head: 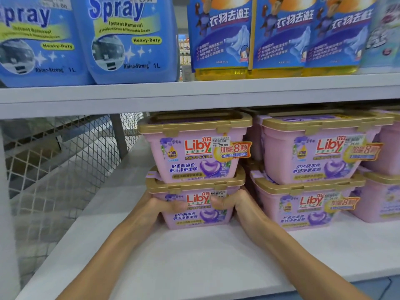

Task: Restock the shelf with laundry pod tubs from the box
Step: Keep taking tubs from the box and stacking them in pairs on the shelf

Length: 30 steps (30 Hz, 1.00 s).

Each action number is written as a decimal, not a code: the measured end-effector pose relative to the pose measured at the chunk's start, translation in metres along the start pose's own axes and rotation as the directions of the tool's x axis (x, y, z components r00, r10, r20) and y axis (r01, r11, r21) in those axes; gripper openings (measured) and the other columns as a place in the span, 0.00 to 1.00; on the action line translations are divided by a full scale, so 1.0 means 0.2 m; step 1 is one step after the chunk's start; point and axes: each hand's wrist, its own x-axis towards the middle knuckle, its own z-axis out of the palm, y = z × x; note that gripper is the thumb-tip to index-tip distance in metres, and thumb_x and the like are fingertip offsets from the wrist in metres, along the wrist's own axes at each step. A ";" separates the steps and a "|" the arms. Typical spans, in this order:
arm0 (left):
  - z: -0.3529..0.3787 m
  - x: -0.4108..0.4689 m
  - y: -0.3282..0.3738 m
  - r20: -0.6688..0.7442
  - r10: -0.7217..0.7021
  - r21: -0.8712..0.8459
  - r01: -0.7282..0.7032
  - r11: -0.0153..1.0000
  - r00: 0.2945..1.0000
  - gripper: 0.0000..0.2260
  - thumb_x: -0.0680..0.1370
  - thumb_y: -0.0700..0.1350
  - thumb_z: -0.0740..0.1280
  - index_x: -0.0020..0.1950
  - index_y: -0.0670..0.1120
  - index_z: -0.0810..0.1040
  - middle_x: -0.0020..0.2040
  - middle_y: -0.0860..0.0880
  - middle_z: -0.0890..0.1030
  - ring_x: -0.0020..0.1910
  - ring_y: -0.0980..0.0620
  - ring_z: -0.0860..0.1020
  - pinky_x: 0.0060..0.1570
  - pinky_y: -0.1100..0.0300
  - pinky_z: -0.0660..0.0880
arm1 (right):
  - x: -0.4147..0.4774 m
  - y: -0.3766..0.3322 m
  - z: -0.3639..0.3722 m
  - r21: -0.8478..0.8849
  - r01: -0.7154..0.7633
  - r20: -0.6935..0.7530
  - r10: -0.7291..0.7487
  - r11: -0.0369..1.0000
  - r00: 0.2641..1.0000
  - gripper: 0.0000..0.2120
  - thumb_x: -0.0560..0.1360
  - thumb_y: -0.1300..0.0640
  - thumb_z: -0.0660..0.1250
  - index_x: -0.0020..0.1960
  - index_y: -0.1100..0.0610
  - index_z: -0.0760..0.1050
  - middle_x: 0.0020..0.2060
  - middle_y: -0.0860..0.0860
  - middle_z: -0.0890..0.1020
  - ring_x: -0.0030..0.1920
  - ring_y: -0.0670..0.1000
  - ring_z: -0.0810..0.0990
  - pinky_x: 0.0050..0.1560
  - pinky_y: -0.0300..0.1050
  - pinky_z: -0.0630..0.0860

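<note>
Gripping the lower Liby pod tub [200, 215] at its two ends, the left hand [164, 207] and right hand [230, 203] curl round it with thumbs pressed on the front label. It sits on the white shelf [194, 256] with an upper tub [194, 156] stacked on it, just left of the neighbouring stack [311, 152]. This looks like the placing step. Next, the pair wants squaring with that stack, gently so the top tub stays level, before releasing. No box is in view.

The pink tubs [194, 156] say "Liby" and "29.00". The blue bottles [129, 50] say "Spray", "Heavy-Duty", "Rhino-Strong" and "1L".
</note>
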 end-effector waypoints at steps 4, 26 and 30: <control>-0.02 0.04 -0.01 -0.014 0.011 -0.005 -0.011 1.000 1.000 0.23 0.63 0.30 0.73 0.55 0.46 0.86 0.56 0.39 0.86 0.55 0.38 0.85 0.46 0.45 0.84 | 0.08 0.03 0.01 0.033 -0.035 -0.035 0.036 0.999 0.999 0.11 0.67 0.67 0.76 0.43 0.52 0.86 0.45 0.49 0.89 0.47 0.52 0.88 0.50 0.49 0.83; -0.04 0.19 -0.07 -0.094 0.063 -0.043 -0.068 0.997 0.994 0.23 0.65 0.32 0.72 0.59 0.45 0.82 0.54 0.41 0.87 0.53 0.39 0.86 0.44 0.46 0.84 | 0.27 0.08 0.02 0.049 -0.139 -0.113 0.143 0.989 0.983 0.25 0.59 0.57 0.76 0.56 0.60 0.83 0.54 0.59 0.86 0.56 0.63 0.84 0.62 0.65 0.77; -0.04 0.18 -0.07 -0.095 0.072 -0.039 -0.076 0.996 0.993 0.22 0.65 0.32 0.72 0.58 0.45 0.82 0.53 0.42 0.87 0.52 0.40 0.86 0.44 0.47 0.84 | 0.27 0.09 0.01 0.057 -0.119 -0.085 0.123 0.991 0.989 0.22 0.60 0.57 0.76 0.55 0.56 0.84 0.53 0.57 0.87 0.55 0.62 0.85 0.63 0.64 0.77</control>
